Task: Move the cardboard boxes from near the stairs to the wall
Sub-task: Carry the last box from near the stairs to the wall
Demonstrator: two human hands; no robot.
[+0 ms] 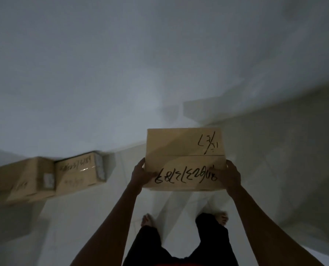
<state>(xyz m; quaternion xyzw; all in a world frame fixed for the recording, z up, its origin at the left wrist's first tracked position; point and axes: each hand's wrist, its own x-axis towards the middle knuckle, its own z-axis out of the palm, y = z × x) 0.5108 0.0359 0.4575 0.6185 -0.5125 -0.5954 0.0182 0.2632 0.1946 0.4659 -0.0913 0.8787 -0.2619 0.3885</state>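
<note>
My left hand point(140, 174) and right hand point(230, 175) hold a cardboard box point(184, 158), fingers gripping its sides. Two more boxes point(50, 177) sit against the wall point(83, 83).

Dim room; pale tiled floor point(275, 169), plain white wall point(83, 73).

Dim, grainy view, blurred and bowed at edges.
</note>
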